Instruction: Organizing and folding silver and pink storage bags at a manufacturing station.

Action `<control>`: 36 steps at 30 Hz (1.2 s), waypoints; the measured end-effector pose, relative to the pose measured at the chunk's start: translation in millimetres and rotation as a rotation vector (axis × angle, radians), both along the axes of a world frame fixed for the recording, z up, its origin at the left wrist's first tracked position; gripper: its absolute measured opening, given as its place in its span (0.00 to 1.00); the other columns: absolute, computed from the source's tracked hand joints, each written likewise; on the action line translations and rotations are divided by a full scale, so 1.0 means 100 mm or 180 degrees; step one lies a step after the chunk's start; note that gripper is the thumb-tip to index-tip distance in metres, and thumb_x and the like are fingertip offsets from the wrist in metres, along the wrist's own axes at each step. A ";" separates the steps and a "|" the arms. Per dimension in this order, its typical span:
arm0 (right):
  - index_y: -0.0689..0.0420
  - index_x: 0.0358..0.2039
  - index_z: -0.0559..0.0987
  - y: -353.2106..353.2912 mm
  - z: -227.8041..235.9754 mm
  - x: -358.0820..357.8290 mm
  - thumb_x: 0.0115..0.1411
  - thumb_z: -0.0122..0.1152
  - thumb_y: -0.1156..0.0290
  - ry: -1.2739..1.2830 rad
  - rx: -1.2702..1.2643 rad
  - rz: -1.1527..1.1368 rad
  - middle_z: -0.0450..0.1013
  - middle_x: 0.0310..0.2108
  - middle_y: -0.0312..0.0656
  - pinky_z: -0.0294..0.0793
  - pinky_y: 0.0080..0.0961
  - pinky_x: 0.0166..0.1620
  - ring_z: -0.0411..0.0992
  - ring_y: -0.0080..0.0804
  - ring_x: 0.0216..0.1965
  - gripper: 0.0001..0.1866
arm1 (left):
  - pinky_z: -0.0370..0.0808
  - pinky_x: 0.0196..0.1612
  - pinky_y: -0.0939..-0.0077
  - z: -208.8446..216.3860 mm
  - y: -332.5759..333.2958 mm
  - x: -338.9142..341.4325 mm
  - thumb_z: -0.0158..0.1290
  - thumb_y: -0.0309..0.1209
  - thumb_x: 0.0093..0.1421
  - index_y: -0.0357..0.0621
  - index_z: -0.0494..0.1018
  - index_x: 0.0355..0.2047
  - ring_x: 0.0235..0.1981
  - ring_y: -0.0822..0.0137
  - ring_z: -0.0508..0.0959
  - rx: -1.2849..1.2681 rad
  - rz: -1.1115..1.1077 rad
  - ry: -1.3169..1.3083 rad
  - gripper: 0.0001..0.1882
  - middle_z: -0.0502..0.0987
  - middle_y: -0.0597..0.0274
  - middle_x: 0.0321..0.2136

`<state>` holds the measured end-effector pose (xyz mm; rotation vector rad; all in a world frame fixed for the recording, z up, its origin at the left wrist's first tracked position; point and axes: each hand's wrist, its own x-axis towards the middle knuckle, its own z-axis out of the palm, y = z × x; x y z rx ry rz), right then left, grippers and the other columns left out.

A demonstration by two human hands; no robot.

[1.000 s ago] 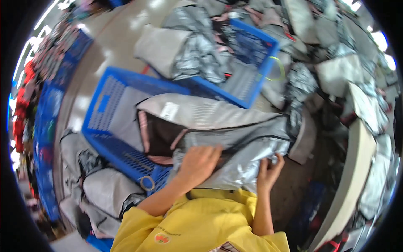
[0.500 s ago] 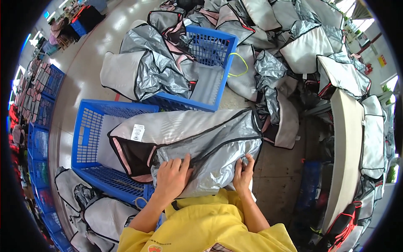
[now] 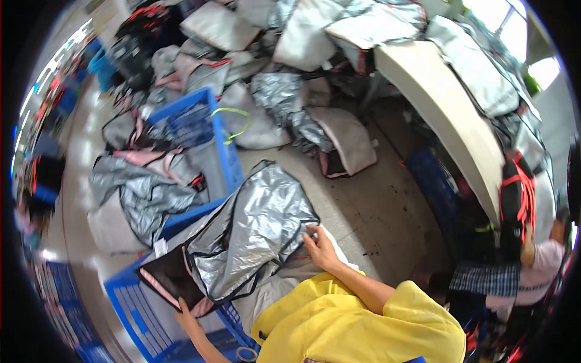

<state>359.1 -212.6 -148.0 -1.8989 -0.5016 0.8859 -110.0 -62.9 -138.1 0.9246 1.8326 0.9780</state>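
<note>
A silver-lined fabric bag (image 3: 260,215) with black edging lies across my lap and over the near blue crate. Its lining bulges up in a crumpled fold, and pale padded fabric shows below. My left hand (image 3: 189,319) grips the pink-trimmed edge of the dark mesh panel (image 3: 181,275) at the bag's left end; its fingertips are hidden beneath. On the other side, my right hand (image 3: 322,249) pinches the lining's black-bound edge between thumb and fingers. A small white tag (image 3: 160,248) sticks out by the mesh end.
Under the bag's left end stands the near blue crate (image 3: 130,302). Beyond it, another blue crate (image 3: 229,160) holds similar bags. More bags (image 3: 308,33) are heaped at the back. A curved beige board (image 3: 445,100) rises at right, and another person's sleeve (image 3: 548,257) shows there.
The view has swung right. My left hand has moved from the lining to the mesh end. The lining has been raised into a fold, and my right hand has stayed at its edge.
</note>
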 end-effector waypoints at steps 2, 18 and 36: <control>0.59 0.58 0.74 -0.03 0.00 -0.04 0.69 0.63 0.55 -0.0105 0.0267 -0.0221 0.75 0.27 0.40 0.71 0.29 0.30 0.70 0.28 0.25 0.25 | 0.75 0.55 0.65 0.08 0.03 0.08 0.57 0.49 0.70 0.26 0.71 0.57 0.50 0.59 0.79 -0.0001 -0.0295 -0.0182 0.33 0.79 0.48 0.51; 0.52 0.45 0.82 0.34 -0.59 0.96 0.61 0.71 0.43 0.1183 -0.0480 0.0285 0.74 0.22 0.34 0.64 0.26 0.18 0.65 0.20 0.17 0.26 | 0.78 0.55 0.56 -0.23 0.24 -0.23 0.56 0.48 0.70 0.27 0.69 0.62 0.57 0.52 0.77 -0.0584 -0.0560 -0.0628 0.34 0.75 0.42 0.56; 0.58 0.23 0.79 0.63 0.67 1.06 0.67 0.54 0.52 0.1141 0.0377 0.0841 0.76 0.16 0.42 0.64 0.27 0.15 0.71 0.25 0.13 0.23 | 0.77 0.49 0.50 2.02 0.88 0.57 0.52 0.51 0.69 0.34 0.77 0.58 0.43 0.40 0.81 0.4406 -0.4093 -0.1851 0.32 0.81 0.37 0.48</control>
